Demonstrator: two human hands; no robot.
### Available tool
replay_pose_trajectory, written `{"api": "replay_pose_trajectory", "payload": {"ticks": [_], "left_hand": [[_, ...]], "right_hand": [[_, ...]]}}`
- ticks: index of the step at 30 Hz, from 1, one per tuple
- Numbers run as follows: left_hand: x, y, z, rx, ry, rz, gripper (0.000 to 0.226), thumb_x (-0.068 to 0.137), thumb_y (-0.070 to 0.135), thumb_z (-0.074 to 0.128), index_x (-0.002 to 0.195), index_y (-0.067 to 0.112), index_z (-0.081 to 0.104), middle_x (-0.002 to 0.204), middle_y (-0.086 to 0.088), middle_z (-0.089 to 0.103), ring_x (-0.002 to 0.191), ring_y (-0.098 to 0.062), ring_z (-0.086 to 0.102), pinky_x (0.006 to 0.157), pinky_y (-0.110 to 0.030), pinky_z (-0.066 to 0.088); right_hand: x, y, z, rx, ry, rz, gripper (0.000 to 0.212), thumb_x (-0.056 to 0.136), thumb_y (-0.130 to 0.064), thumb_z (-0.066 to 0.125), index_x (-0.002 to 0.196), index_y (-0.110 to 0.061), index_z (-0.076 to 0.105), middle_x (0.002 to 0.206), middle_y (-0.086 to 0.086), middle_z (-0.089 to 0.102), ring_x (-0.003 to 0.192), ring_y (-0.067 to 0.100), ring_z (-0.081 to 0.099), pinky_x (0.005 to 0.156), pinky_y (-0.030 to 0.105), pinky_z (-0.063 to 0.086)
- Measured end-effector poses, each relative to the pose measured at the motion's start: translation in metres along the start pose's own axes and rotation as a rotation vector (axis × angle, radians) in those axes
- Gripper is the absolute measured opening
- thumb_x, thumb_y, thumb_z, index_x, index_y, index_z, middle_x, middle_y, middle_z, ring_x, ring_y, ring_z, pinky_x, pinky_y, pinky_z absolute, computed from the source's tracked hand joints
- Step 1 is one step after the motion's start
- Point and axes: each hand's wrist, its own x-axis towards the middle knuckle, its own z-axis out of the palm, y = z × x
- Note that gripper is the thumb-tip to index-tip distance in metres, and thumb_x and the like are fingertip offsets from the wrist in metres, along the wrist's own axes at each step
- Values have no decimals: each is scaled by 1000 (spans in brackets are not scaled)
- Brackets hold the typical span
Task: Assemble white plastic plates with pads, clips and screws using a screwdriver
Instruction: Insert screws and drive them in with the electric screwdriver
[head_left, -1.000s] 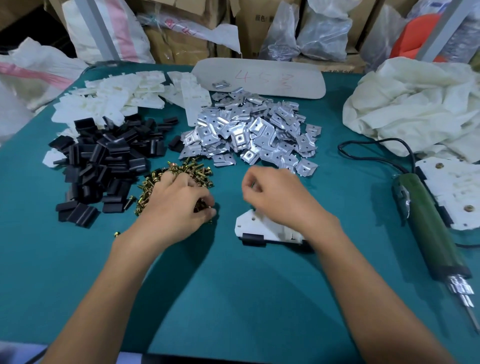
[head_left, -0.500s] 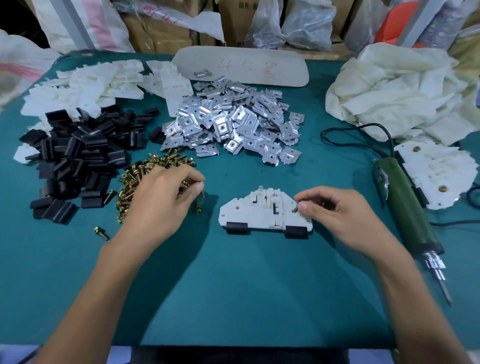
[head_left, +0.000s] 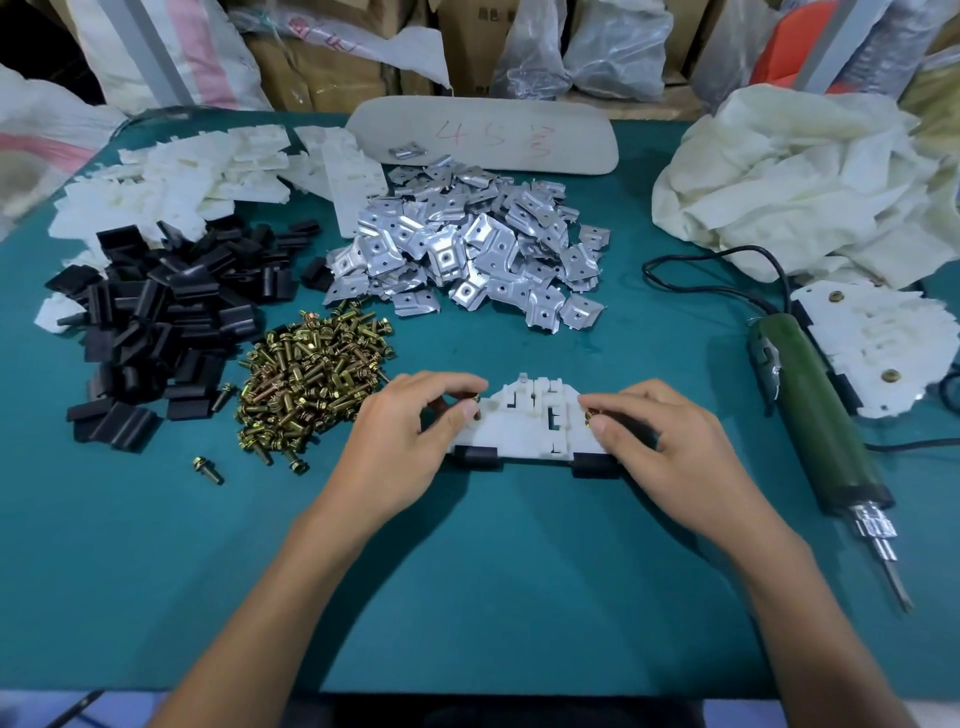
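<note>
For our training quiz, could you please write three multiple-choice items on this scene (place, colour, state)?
1. The screwdriver lies: A) right of the white plate; B) in a box; C) upright in a stand.
2. The screw pile is: A) blue; B) brass-coloured; C) white.
3. The left hand and right hand: A) lie flat, holding nothing; B) grip the screwdriver; C) each pinch a screw at the plate.
Answers: 1 A, it lies past the right hand; 2 B, the heap gleams brassy; 3 C, fingertips close on screws.
</note>
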Motion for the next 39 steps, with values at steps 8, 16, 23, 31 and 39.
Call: {"api": "replay_pose_trajectory", "payload": {"ticks": [8, 16, 23, 31, 39], "left_hand": [[0, 2, -6, 123, -70, 90, 23, 98, 19, 65, 117, 30, 71, 100, 29, 64, 102, -1, 53, 88, -20, 41], [-4, 2, -3, 258, -102, 151, 24, 98, 21, 64, 121, 25, 71, 105, 13, 61, 100, -14, 50, 89, -14, 36], [-3, 4, 5, 231, 9, 146, 22, 94, 21, 69, 115, 23, 74, 98, 12, 66, 94, -13, 54, 89, -25, 45], [-1, 9, 7, 166, 63, 61, 39, 89, 27, 75, 127, 26, 66, 97, 17, 65, 97, -9, 50, 94, -26, 41], [-1, 10, 5, 51, 48, 5, 45, 85, 26, 79, 128, 31, 65, 100, 25, 67, 107, -2, 54, 96, -18, 40]], "right_hand": [[-2, 5, 12, 106, 84, 0, 18, 95, -20, 73, 106, -32, 79, 100, -14, 64, 95, 4, 62, 77, 6, 41], [-4, 8, 17, 109, 124, -34, 22, 91, -25, 77, 100, -44, 71, 101, -17, 66, 100, 4, 65, 84, 5, 41], [-3, 12, 19, 104, 148, -27, 14, 88, -27, 80, 92, -37, 71, 100, -17, 64, 95, 9, 64, 80, 11, 44], [-4, 12, 20, 87, 176, -55, 13, 88, -23, 81, 97, -28, 74, 104, -17, 65, 97, 11, 65, 84, 15, 46], [-4, 12, 19, 74, 172, -54, 11, 88, -25, 80, 96, -29, 74, 105, -18, 67, 99, 12, 65, 84, 15, 47]]}}
